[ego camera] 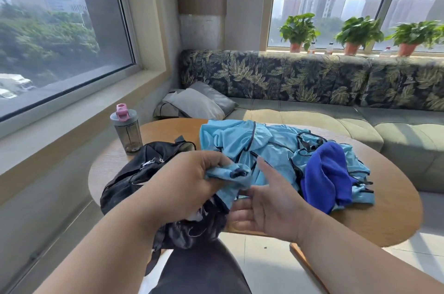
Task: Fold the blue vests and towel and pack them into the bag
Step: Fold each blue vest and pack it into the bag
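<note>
Head view, left hand [189, 178] gripping vests [242, 144]

The vests [254, 149] are showing as thin, smooth cloth with a slight sheen; the towel [326, 173] is looking plush and matt. The bag [134, 173] is lying as dull black fabric on the table's [384, 221] matt grained wood, beside a smoky plastic bottle [126, 130]
</note>
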The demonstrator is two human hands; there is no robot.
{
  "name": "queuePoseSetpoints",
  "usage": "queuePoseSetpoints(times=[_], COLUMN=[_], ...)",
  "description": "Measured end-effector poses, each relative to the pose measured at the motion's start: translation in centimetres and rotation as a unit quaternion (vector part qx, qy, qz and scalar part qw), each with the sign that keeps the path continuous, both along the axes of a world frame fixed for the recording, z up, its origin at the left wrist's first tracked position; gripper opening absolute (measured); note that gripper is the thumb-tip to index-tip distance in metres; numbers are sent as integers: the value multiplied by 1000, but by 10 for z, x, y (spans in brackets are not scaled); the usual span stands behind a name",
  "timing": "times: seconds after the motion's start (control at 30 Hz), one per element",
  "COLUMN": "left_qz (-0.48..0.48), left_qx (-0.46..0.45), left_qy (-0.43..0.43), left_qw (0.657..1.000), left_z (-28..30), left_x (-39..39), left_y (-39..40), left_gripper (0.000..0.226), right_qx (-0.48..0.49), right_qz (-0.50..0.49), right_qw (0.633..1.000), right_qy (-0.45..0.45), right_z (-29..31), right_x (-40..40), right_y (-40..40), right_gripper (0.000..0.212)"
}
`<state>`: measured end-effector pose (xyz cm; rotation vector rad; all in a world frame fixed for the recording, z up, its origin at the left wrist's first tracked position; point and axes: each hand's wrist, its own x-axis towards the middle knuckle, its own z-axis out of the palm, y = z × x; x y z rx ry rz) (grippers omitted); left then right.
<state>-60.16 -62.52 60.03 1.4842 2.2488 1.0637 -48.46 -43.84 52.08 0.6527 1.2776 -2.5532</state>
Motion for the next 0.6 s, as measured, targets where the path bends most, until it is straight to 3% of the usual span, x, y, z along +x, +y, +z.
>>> queuePoseSetpoints(times=[0.07, 0.1, 0.2, 0.27, 0.33, 0.4, 0.47, 0.6], left_qz=[-21, -26, -25, -31, -53, -53, 20, 204], left_qx=[-34, -45, -60, -73, -74, -32, 26, -50], left_qy=[39, 50, 77, 73, 9, -146, -228, -64], left_qw=[998, 997, 995, 994, 996, 987, 973, 976], left_z=[2, 0, -10, -15, -20, -22, -30, -43], left_x=[16, 21, 28, 27, 25, 18, 0, -48], left_y=[-3, -3, -8, -15, -22, -27, -28, -22], left_gripper=[23, 28, 41, 41, 36, 27, 20, 16], right_qx=[-71, -90, -42, -6, 15, 27, 26, 20], right_qz=[4, -9, -49, -46, -48, -71, -98, -127], right_qw=[996, 994, 995, 996, 997, 996, 994, 990], right_qy=[48, 63, 79, 70, 58, 45, 46, 59], right_z=[10, 16, 24, 18, 15, 10, 5, 4], right_x=[-6, -8, -14, -17, -19, -19, -19, -16], right_y=[-5, -8, -15, -14, -13, -9, -3, 13], right_gripper=[105, 94, 51, 41, 37, 38, 41, 47])
